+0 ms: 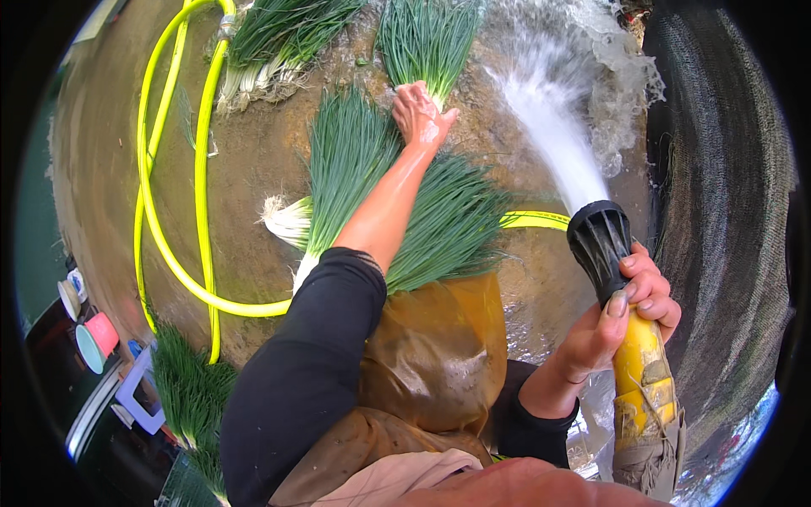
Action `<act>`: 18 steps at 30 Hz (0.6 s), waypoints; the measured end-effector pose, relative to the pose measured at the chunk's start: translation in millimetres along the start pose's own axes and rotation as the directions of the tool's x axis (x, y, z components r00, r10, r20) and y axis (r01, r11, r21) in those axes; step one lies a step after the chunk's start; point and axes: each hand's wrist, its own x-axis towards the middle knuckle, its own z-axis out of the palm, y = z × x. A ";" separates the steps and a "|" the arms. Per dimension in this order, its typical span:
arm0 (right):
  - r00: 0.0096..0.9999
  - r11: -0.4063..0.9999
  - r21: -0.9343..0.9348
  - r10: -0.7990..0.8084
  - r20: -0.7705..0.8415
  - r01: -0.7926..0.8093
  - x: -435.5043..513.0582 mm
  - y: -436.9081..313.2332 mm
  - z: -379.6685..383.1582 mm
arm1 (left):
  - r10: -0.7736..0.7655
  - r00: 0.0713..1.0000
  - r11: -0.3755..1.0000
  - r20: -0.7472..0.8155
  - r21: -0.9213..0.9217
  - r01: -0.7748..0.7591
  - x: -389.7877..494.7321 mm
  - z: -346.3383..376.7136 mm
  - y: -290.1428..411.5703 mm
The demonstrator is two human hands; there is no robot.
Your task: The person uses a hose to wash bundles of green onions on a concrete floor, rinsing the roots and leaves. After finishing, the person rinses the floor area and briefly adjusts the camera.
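Observation:
My left hand [423, 117] is closed around the pale stem end of a bunch of scallions [432, 44], whose green leaves fan away from me. Beneath that forearm lie a second scallion bunch [348, 146] and a third bunch [450, 218], crossing each other on the wet ground. White roots stick out on the left. With my right hand [633, 310] I grip a yellow hose pipe [640, 361] just at its black nozzle [599, 247]. A strong white water jet [548, 120] shoots from it to the ground, right of the held bunch.
A bright yellow hose [206, 158] loops across the ground at left. More scallions lie at the top left [291, 44] and lower left [193, 380]. Dark mesh fabric [716, 190] borders the right side. A pink basin [103, 333] and purple plastic stool [136, 393] stand at far left.

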 end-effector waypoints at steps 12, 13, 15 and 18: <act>0.983 0.945 0.273 0.167 0.080 -0.182 -48.2 -44.8 14.8 | 0.278 0.574 -0.388 0.770 -0.456 0.801 -71.1 2.4 -51.9; 0.981 0.945 0.264 0.177 0.082 -0.193 -52.0 -47.5 16.9 | 0.283 0.638 -0.293 0.716 -0.569 0.768 -74.0 29.5 -77.3; 0.977 0.943 0.284 0.123 0.175 -0.170 -55.9 -54.3 13.2 | 0.368 0.603 -0.339 0.708 -0.502 0.796 -78.7 31.1 -53.9; 0.984 0.960 0.255 0.079 0.160 -0.118 -52.7 -63.7 12.4 | 0.194 0.606 -0.192 0.772 -0.576 0.795 -94.3 6.8 -42.6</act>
